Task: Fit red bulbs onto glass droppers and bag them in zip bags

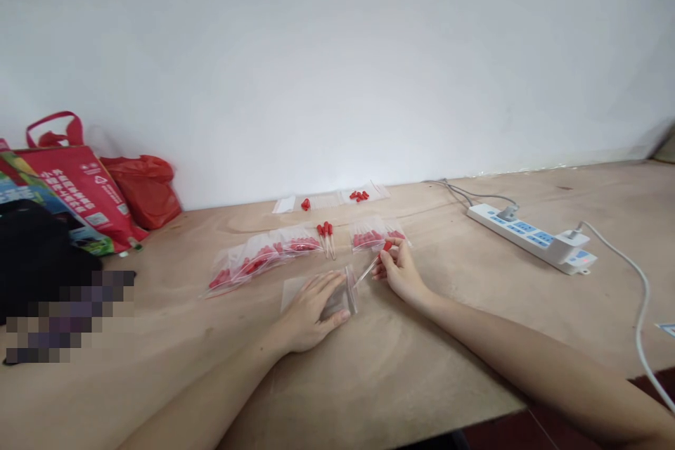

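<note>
My right hand [401, 273] pinches a dropper [387, 246] by its red bulb, its thin clear tube pointing down and left. The tube's tip is at the mouth of a clear zip bag [351, 290]; I cannot tell whether it is inside. Spread flat over that bag, my left hand [315, 309] presses it to the table and hides much of it. Just beyond lie several loose droppers [325, 230] with red bulbs. A row of filled bags [264, 256] stretches to the left, and more filled bags [369, 235] lie behind my right hand.
Loose red bulbs [359, 195] and clear tubes [325, 202] lie on bags by the wall. A white power strip [527, 235] with cables is at right. Red shopping bag [87, 190], red plastic bag [145, 190] and black cloth [42, 260] are at left. The table's front edge is near.
</note>
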A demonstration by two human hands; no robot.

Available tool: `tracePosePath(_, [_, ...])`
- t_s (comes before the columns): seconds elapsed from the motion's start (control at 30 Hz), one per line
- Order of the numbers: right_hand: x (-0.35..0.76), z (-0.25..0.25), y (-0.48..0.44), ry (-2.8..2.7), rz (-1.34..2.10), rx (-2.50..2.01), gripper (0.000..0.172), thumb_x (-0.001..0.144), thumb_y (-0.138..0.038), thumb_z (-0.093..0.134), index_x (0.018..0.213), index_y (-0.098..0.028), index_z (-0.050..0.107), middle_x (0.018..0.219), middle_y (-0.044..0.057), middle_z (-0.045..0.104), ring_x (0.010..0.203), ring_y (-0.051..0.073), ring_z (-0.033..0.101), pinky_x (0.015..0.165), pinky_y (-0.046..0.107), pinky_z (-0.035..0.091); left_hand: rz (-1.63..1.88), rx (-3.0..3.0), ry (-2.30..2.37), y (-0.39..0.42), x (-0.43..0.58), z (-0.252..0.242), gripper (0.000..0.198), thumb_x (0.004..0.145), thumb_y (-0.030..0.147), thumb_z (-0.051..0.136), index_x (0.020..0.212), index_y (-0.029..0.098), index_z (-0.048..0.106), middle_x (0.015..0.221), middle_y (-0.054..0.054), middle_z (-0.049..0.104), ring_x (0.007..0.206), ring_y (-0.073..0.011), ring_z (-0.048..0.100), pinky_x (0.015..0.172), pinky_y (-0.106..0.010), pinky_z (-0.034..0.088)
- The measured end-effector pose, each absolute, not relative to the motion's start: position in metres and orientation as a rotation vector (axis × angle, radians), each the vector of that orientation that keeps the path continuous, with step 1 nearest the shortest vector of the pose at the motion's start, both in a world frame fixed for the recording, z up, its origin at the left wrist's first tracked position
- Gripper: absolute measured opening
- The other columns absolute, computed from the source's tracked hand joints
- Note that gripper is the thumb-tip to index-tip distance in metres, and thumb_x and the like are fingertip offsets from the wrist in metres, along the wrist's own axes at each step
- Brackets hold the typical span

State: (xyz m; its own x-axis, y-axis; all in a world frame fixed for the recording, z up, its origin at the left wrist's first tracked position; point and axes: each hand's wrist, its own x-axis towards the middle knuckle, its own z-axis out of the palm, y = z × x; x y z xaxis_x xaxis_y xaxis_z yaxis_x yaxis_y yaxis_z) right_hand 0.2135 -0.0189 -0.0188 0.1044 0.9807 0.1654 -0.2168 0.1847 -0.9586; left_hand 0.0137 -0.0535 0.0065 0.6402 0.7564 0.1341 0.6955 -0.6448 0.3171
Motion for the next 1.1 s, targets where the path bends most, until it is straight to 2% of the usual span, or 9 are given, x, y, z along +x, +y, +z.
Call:
tracePosePath(0.33, [0.204, -0.018, -0.032, -1.070, 1.374, -0.925, 0.042, 0.059, -0.039, 0.065, 0.079, -0.022, 0.033, 0.057, -0.008, 0.054, 0.048, 0.009, 0.056, 0.049, 0.025, 0.048, 0.418, 2.577, 1.200, -0.054, 0.014, 0.007, 0.052, 0.081, 0.040, 0.044, 0.128, 0.020, 0.031, 0.132, -0.008, 0.037, 0.121, -0.0231, 0.032, 0.100, -0.042, 0.028])
tracePosePath(0.5, [0.210, -0.013, -0.038, -1.410, 1.446, -0.934, 0.037, 0.057, -0.035, 0.070, 0.070, -0.018, 0.040, 0.059, -0.004, 0.056, 0.044, 0.006, 0.051, 0.038, 0.017, 0.039, 0.495, 2.514, 1.217, -0.053, 0.014, 0.006, 0.048, 0.083, 0.038, 0.041, 0.127, 0.021, 0.031, 0.130, -0.008, 0.040, 0.119, -0.0227, 0.035, 0.098, -0.041, 0.030])
tracePosePath(0.57, [0.211, -0.010, -0.041, -1.486, 1.461, -0.856, 0.035, 0.057, -0.034, 0.070, 0.069, -0.017, 0.042, 0.070, -0.001, 0.058, 0.044, 0.004, 0.049, 0.037, 0.015, 0.037, 0.530, 2.481, 1.187, -0.053, 0.014, 0.006, 0.047, 0.084, 0.037, 0.040, 0.128, 0.023, 0.030, 0.130, -0.007, 0.040, 0.118, -0.0221, 0.037, 0.097, -0.040, 0.031])
tracePosePath(0.67, [0.209, -0.008, -0.044, -1.509, 1.415, -0.711, 0.033, 0.057, -0.032, 0.071, 0.066, -0.016, 0.043, 0.097, 0.002, 0.055, 0.050, 0.002, 0.051, 0.042, 0.016, 0.041, 0.573, 2.458, 1.126, -0.054, 0.016, 0.007, 0.044, 0.085, 0.036, 0.039, 0.127, 0.024, 0.030, 0.128, -0.006, 0.042, 0.115, -0.0214, 0.040, 0.096, -0.040, 0.033])
tracePosePath(0.7, [0.208, -0.007, -0.044, -1.508, 1.419, -0.686, 0.033, 0.058, -0.032, 0.070, 0.066, -0.017, 0.043, 0.101, 0.003, 0.054, 0.051, 0.002, 0.053, 0.044, 0.017, 0.043, 0.582, 2.455, 1.117, -0.054, 0.016, 0.007, 0.044, 0.085, 0.035, 0.039, 0.127, 0.025, 0.030, 0.128, -0.006, 0.042, 0.114, -0.0214, 0.040, 0.096, -0.040, 0.033])
tracePosePath(0.73, [0.207, -0.008, -0.045, -1.509, 1.445, -0.677, 0.032, 0.059, -0.032, 0.070, 0.067, -0.017, 0.042, 0.099, 0.002, 0.054, 0.051, 0.003, 0.054, 0.045, 0.019, 0.045, 0.585, 2.452, 1.114, -0.054, 0.017, 0.008, 0.044, 0.085, 0.035, 0.040, 0.126, 0.025, 0.030, 0.127, -0.006, 0.043, 0.114, -0.0213, 0.041, 0.095, -0.039, 0.034])
tracePosePath(0.9, [0.206, -0.009, -0.044, -1.453, 1.567, -0.703, 0.033, 0.060, -0.034, 0.068, 0.069, -0.018, 0.041, 0.062, -0.005, 0.057, 0.057, 0.010, 0.060, 0.054, 0.025, 0.050, 0.652, 2.463, 1.124, -0.056, 0.019, 0.010, 0.041, 0.084, 0.034, 0.041, 0.123, 0.025, 0.032, 0.124, -0.006, 0.042, 0.113, -0.0216, 0.040, 0.094, -0.039, 0.034])
tracePosePath(1.1, [0.208, -0.006, -0.044, -1.428, 1.657, -0.624, 0.031, 0.059, -0.032, 0.069, 0.069, -0.017, 0.044, 0.072, -0.003, 0.060, 0.062, 0.009, 0.060, 0.061, 0.027, 0.051, 0.771, 2.463, 1.210, -0.055, 0.021, 0.007, 0.036, 0.079, 0.034, 0.049, 0.111, 0.022, 0.040, 0.094, -0.004, 0.050, 0.090, -0.0189, 0.050, 0.077, -0.032, 0.043])
